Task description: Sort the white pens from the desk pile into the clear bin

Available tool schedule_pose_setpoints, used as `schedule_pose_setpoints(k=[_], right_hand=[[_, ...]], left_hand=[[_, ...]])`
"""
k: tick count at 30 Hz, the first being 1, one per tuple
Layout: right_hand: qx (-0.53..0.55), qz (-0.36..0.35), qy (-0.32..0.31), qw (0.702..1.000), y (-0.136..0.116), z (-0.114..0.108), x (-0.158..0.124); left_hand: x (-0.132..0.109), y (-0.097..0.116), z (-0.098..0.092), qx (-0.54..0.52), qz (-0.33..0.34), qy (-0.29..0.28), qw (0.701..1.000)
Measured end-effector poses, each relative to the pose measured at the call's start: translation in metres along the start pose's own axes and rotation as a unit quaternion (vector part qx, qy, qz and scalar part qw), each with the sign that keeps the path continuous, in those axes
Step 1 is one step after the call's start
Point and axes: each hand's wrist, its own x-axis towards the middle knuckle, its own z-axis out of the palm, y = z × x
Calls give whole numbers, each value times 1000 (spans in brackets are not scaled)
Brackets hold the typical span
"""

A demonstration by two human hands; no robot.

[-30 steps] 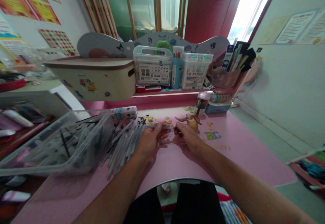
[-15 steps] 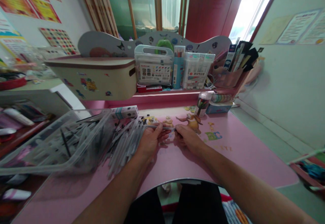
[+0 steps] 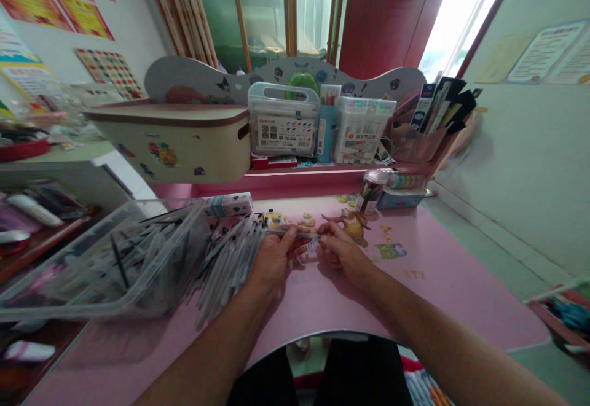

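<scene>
My left hand (image 3: 279, 255) pinches a thin, pale pen-like stick (image 3: 302, 234) between thumb and fingers, over the pink desk (image 3: 322, 308). The fingers of my right hand (image 3: 341, 249) close on the right end of the same stick, which lies nearly level. Left of my left hand is a loose pile of clear, slender pen-like sticks (image 3: 228, 265), several with dark tips. Farther left a clear plastic bin (image 3: 124, 304) holds many more of them.
Behind the pile lies a patterned box (image 3: 228, 204). A jar of pens (image 3: 370, 191) and a blue box (image 3: 401, 198) stand at the back right. Above them, the shelf carries a cream bin (image 3: 184, 148), marker cases (image 3: 283, 129) and a pen holder (image 3: 419, 142).
The view has shifted slightly. My right hand's fingers have changed their pose a little at the stick's right end; my left hand keeps its hold.
</scene>
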Motion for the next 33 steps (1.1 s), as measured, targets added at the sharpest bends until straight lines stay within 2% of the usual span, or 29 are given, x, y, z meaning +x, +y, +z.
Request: schedule_pose_setpoints(k=[6,13,18,21,24,27,29,33], right_hand=[[-28,12,8,999,0,-2,0],[17,45,-9,999,-3,6,-4],[-10,18,11,1000,5,6,-2],[23,18,22,999,5,5,1],[65,58,29,996,0,2,2],[100,97,28,990,-3,-1,2],[103,111,12,988,-3,-2,0],[73,132,-67,986,-3,0,-5]], left_hand=[[0,-1,0,3,-2,3,1000],[1,-1,-1,-2,-6,3,1000],[2,-3,-2,-4,-5,13,1000],[2,-2,-3,-5,14,44,999],[2,-1,-4,-9,47,73,996],[1,0,-4,-9,82,78,994],[0,1,-3,-13,103,83,991],[0,5,-3,-50,120,91,987]])
